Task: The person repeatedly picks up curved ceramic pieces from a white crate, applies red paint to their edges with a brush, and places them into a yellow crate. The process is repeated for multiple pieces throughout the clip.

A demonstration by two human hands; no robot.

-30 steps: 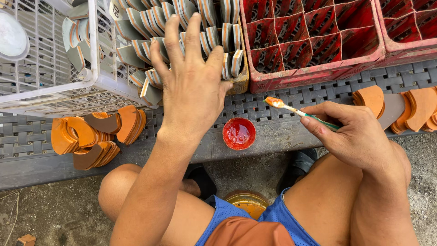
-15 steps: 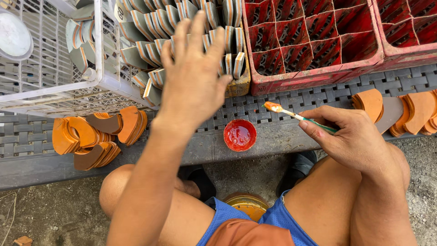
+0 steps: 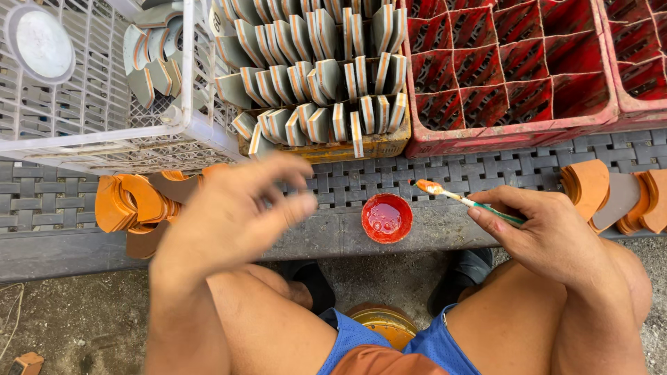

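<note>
Head camera looks down on us seated at a low bench, and our right hand (image 3: 556, 236) at the right of the frame pinches a thin paintbrush (image 3: 464, 200) between thumb and fingers, closed firmly on its green handle, with the orange-loaded bristles pointing left just above and to the right of the small red paint cup (image 3: 387, 217) at frame centre. Our left hand (image 3: 233, 208) hangs blurred at centre left, fingers spread and loosely curled, holding nothing; it sits over the woven mat (image 3: 42, 198), just beside the heap of orange-painted curved pieces (image 3: 128, 203) at the left edge. Above it, at top centre, a yellowed tray (image 3: 368, 147) is packed with rows of grey curved pieces with orange edges (image 3: 319, 76), standing on edge. A white plastic crate (image 3: 83, 111) fills the upper left, and red divided crates (image 3: 514, 69) the upper right; more orange pieces (image 3: 590, 187) lie at the far right. We judge the step in hand to be the change between pieces: brush charged, free hand empty. The next move would call for a piece gripped by its faces, so the wet edge stays untouched.
</note>
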